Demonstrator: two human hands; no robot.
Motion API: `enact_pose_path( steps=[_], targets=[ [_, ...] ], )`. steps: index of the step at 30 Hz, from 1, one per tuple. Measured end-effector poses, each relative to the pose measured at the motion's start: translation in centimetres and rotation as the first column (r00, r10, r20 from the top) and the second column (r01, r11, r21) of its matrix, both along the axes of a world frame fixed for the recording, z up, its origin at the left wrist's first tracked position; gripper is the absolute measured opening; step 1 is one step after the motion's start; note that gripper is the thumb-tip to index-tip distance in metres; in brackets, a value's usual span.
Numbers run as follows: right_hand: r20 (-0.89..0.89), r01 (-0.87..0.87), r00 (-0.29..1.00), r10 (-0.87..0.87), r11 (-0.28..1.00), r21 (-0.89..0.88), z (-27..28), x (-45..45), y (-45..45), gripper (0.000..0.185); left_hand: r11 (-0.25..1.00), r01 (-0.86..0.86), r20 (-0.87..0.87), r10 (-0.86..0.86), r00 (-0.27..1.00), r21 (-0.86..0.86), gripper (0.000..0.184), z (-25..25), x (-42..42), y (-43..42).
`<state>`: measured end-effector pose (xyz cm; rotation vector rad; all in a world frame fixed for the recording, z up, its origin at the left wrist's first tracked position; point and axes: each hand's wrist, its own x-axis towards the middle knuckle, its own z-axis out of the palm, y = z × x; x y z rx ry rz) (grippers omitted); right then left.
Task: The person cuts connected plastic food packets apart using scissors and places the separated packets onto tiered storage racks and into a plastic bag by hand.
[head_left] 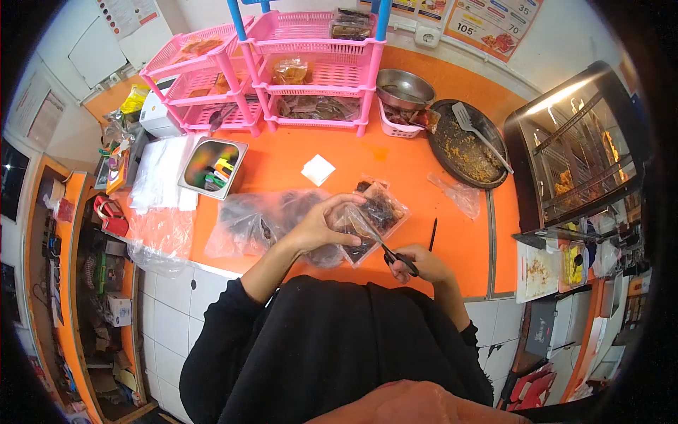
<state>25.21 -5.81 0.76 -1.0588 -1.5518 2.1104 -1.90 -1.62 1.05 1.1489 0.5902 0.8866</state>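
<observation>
My left hand [326,225] is closed at the near side of the orange table, gripping a clear plastic packet [351,225] with dark contents. Black-handled scissors [388,255] are in my right hand [421,268], their blades pointing up and left against the packet. I cannot tell whether the blades are apart. Just beyond, another clear packet [385,210] of dark food lies flat, partly overlapped by the held one. Under and beside my left wrist spreads a large clear plastic bag [244,222] with dark items inside.
Pink racks [318,92] stand at the back. Left are a metal container [214,167] of markers and plastic sheets [159,173]. A white paper square [318,169] lies centrally. Right are a black pan [452,159] with a spatula [487,141], a dark pen-like stick [433,234] and a glass display case [575,152].
</observation>
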Motion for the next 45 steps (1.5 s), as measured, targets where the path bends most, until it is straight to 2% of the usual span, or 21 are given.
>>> enact_pose_path(
  steps=[3, 7, 10, 13, 15, 18, 21, 24, 25, 28, 29, 30, 32, 33, 35, 36, 38, 41, 44, 45],
  targets=[
    [0.127, 0.008, 0.992, -0.008, 1.0, 0.002, 0.9, -0.6, -0.1, 0.024, 0.996, 0.057, 0.025, -0.056, 0.998, -0.061, 0.068, -0.3, 0.0, 0.1],
    [0.051, 0.064, 0.997, -0.065, 0.998, 0.018, 0.2, -1.4, -0.2, 0.026, 0.991, 0.097, 0.146, -0.083, 0.986, -0.092, 0.072, -1.8, 0.8, -0.2],
    [0.01, 0.155, 0.988, -0.155, 0.988, 0.009, -0.5, -2.6, -0.7, 0.028, 0.951, 0.172, 0.285, -0.096, 0.954, -0.256, 0.072, -2.4, 1.4, -0.2],
    [0.031, 0.185, 0.982, -0.184, 0.982, -0.029, -0.5, -3.2, -0.6, 0.03, 0.952, 0.168, 0.271, -0.096, 0.958, -0.257, 0.065, -3.2, 0.9, 0.3],
    [0.081, 0.213, 0.975, -0.208, 0.975, -0.061, -0.5, -3.4, -0.5, 0.03, 0.946, 0.154, 0.237, -0.086, 0.968, -0.285, 0.064, -3.2, 0.6, 0.4],
    [0.039, 0.201, 0.979, -0.199, 0.978, -0.053, -1.1, -3.8, -0.6, 0.029, 0.932, 0.174, 0.187, -0.119, 0.975, -0.317, 0.062, -2.7, 0.4, 0.4],
    [-0.124, 0.303, 0.944, -0.307, 0.952, -0.05, -2.5, -4.7, -1.2, 0.028, 0.951, 0.163, 0.178, -0.118, 0.977, -0.262, 0.057, -2.9, 1.0, -0.1],
    [-0.094, 0.256, 0.96, -0.266, 0.961, -0.106, -2.5, -3.8, -0.1, 0.024, 0.958, 0.135, 0.144, -0.101, 0.984, -0.253, 0.053, -3.6, 1.3, 0.3],
    [-0.054, 0.281, 0.957, -0.285, 0.957, -0.066, -2.6, -3.4, 0.0, 0.024, 0.955, 0.125, 0.126, -0.093, 0.988, -0.269, 0.052, -4.1, 1.2, 0.4],
    [0.034, 0.339, 0.94, -0.34, 0.94, 0.03, -2.7, -2.6, 0.5, 0.021, 0.999, 0.002, -0.179, -0.01, 0.984, -0.048, 0.052, -5.2, 1.0, 0.9],
    [0.053, 0.366, 0.928, -0.368, 0.93, 0.044, -2.6, -2.3, 0.5, 0.021, 0.949, 0.026, -0.478, 0.134, 0.868, 0.313, 0.049, -5.1, 0.3, 1.3],
    [0.071, 0.393, 0.915, -0.397, 0.917, 0.059, -2.5, -1.9, 0.4, 0.02, 0.869, -0.039, -0.545, 0.343, 0.765, 0.493, 0.047, -5.0, -0.2, 0.6],
    [0.126, 0.401, 0.901, -0.415, 0.908, 0.122, -2.9, -0.8, 0.3, 0.023, 0.606, -0.033, -0.522, 0.711, 0.471, 0.795, 0.043, -2.5, -0.8, -1.1],
    [0.154, 0.409, 0.889, -0.431, 0.899, 0.154, -3.1, -0.3, 0.2, 0.024, 0.512, -0.036, -0.438, 0.767, 0.468, 0.858, 0.039, -1.3, -1.9, -1.3],
    [0.125, 0.44, 0.881, -0.457, 0.887, 0.137, -2.8, 0.4, -0.3, 0.027, 0.717, -0.285, -0.541, 0.678, 0.497, 0.636, 0.039, 1.8, -4.5, -3.0],
    [0.112, 0.459, 0.874, -0.473, 0.879, 0.129, -2.7, 0.6, -0.4, 0.029, 0.78, -0.394, -0.576, 0.625, 0.527, 0.487, 0.04, 2.6, -6.0, -3.8],
    [0.08, 0.481, 0.869, -0.489, 0.871, 0.102, -3.3, 0.7, -0.5, 0.031, 0.889, -0.243, -0.838, 0.45, 0.309, 0.388, 0.028, 0.7, -9.6, -4.2],
    [0.083, 0.458, 0.882, -0.463, 0.886, 0.074, -4.3, -0.1, -0.2, 0.03, 0.931, -0.032, -0.932, 0.362, -0.029, 0.363, 0.018, -5.2, -11.8, -4.6],
    [0.048, 0.362, 0.929, -0.368, 0.927, 0.093, -3.6, -1.9, 0.3, 0.029, 0.761, 0.142, -0.751, 0.648, -0.127, 0.633, 0.01, -9.6, -11.7, -4.5],
    [0.029, 0.322, 0.945, -0.327, 0.94, 0.109, -3.2, -2.4, 0.5, 0.028, 0.74, 0.207, -0.718, 0.672, -0.182, 0.64, 0.011, -10.1, -11.7, -4.2]
  ],
)
